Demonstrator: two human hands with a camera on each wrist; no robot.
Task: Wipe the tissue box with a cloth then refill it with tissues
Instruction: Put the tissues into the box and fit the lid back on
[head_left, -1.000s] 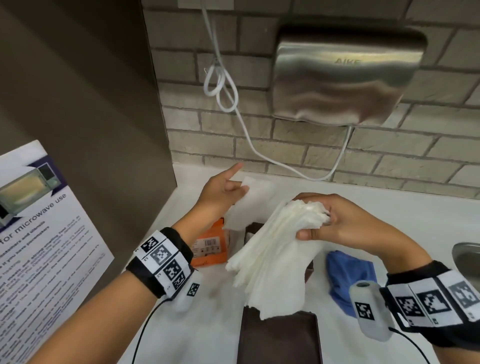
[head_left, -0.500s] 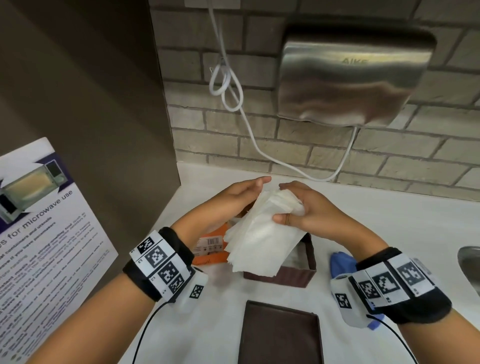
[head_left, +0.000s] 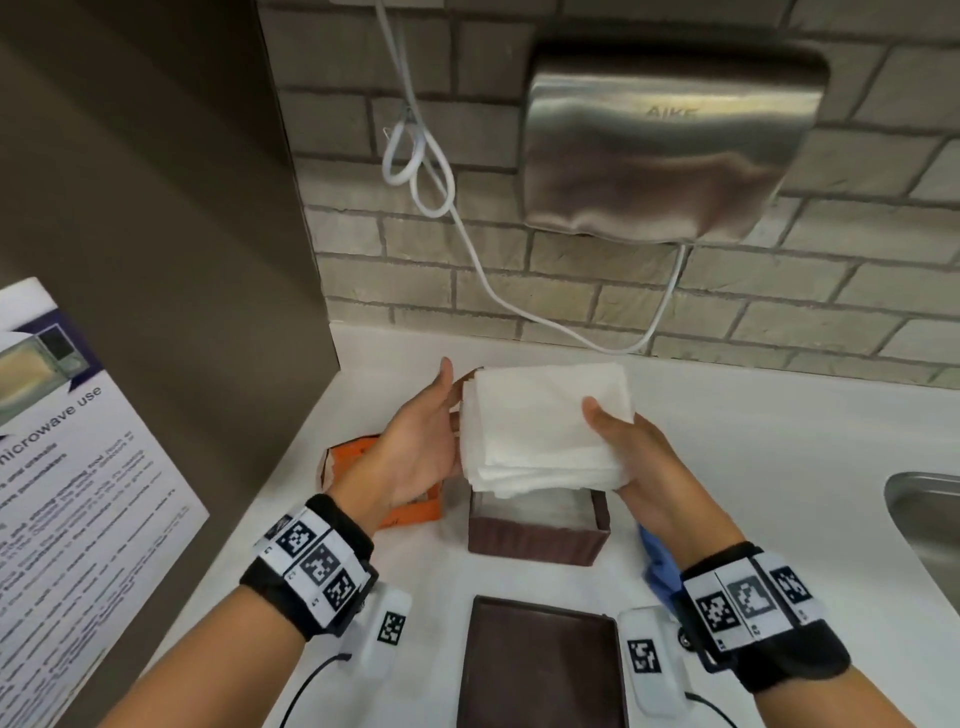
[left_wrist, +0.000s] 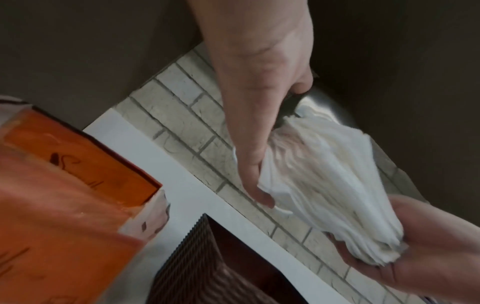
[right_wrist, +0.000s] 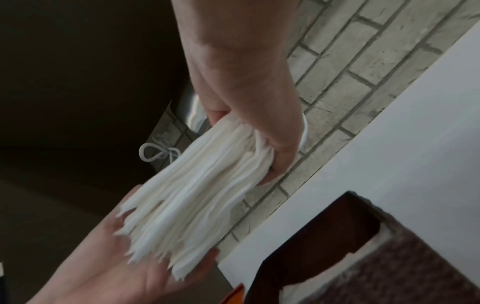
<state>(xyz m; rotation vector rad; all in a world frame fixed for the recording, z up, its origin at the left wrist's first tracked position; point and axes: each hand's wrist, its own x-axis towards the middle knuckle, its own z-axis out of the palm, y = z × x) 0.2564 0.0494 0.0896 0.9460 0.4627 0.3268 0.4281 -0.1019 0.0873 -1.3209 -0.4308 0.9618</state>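
A thick stack of white tissues (head_left: 545, 421) lies level just above the open brown tissue box (head_left: 537, 535). My right hand (head_left: 626, 441) pinches the stack's right edge, thumb on top and fingers beneath (right_wrist: 272, 164). My left hand (head_left: 423, 441) presses a flat palm and straight fingers (left_wrist: 259, 185) against the left edge. The box's brown lid (head_left: 540, 670) lies on the counter in front of the box. A blue cloth (head_left: 657, 566) sits right of the box, partly hidden behind my right wrist.
An opened orange tissue pack (head_left: 353, 462) lies left of the box under my left hand. A steel sink (head_left: 930, 519) is at the right edge. On the brick wall hang a steel hand dryer (head_left: 670, 140) and its white cable (head_left: 467, 244). A dark panel (head_left: 156, 208) stands at the left.
The tissues, earlier drooping loosely from my right hand, are now squared into a flat stack over the box. My left hand has moved against the stack's left edge.
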